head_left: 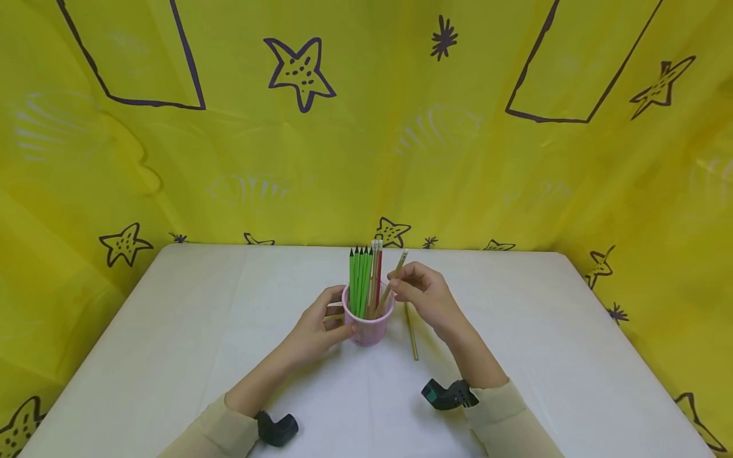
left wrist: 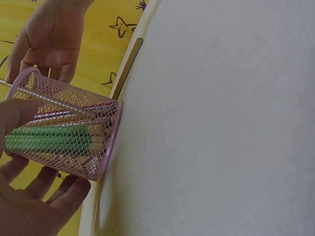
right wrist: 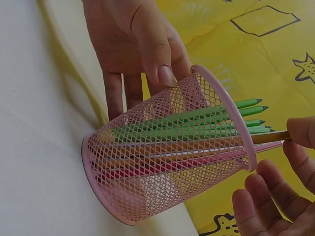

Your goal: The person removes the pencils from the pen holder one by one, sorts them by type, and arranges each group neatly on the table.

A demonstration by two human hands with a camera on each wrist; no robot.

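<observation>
A pink mesh pencil cup (head_left: pixel 369 332) stands on the table, with my left hand (head_left: pixel 317 327) gripping its left side between thumb and fingers. Inside it are several green pencils (head_left: pixel 359 283) with dark points up, and beside them red and gold pencils (right wrist: pixel 197 160) with eraser ends up. At the cup's right rim, my right hand (head_left: pixel 424 292) pinches a gold pencil (right wrist: pixel 271 137) between thumb and forefinger. This pencil leans to the right, its lower part within the cup. Another gold pencil (head_left: pixel 412 337) lies on the table right of the cup, partly hidden under the right hand.
A white cloth covers the table (head_left: pixel 275 273). Behind and at both sides hangs a yellow curtain (head_left: pixel 355 178) with drawn stars and fish. Dark wrist cameras sit at the left cuff (head_left: pixel 277 429) and the right cuff (head_left: pixel 449 394).
</observation>
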